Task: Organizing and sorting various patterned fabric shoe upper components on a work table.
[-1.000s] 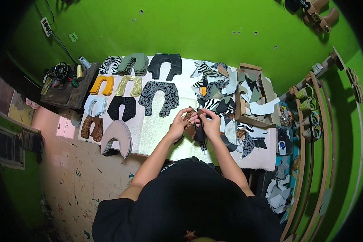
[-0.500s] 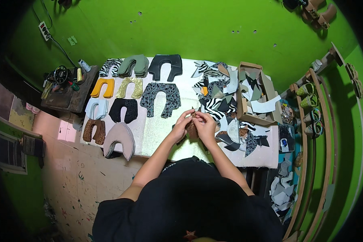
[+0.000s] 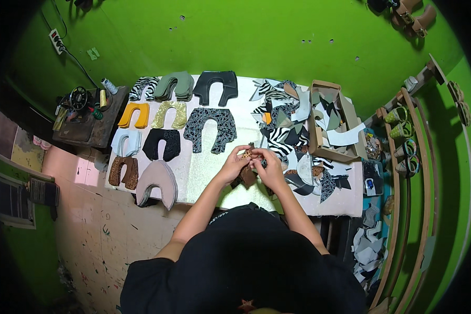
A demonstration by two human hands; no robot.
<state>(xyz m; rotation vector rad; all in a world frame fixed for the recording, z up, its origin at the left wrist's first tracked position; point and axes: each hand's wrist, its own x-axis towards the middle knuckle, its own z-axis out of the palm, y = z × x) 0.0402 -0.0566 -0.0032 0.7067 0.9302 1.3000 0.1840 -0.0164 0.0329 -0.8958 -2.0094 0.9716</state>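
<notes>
Close to the table's front, my left hand (image 3: 234, 166) and my right hand (image 3: 269, 170) meet with fingers pinched on a brown leopard-patterned piece of material (image 3: 248, 176). Part of it hangs below the fingers, and its full outline is hidden by them. To the left of the hands lie stacks of U-shaped cut pieces, among them a grey-and-black patterned stack (image 3: 210, 128), a pale pink stack (image 3: 157, 180) and a brown patterned stack (image 3: 123, 172). A heap of mixed offcuts (image 3: 282, 138) in zebra, green, white and black lies just right of my right hand.
A cardboard box (image 3: 338, 152) of scraps stands at the table's right. Beyond the left edge is a sewing machine (image 3: 78, 102) with thread spools. A wooden rack (image 3: 394, 209) with sandals (image 3: 397, 115) runs along the right wall. More scraps (image 3: 369, 248) lie below the table's right end.
The fingers have shifted on the leopard-patterned piece, which now hangs turned differently and shows a lighter patch between them. Both hands stay at nearly the same spot.
</notes>
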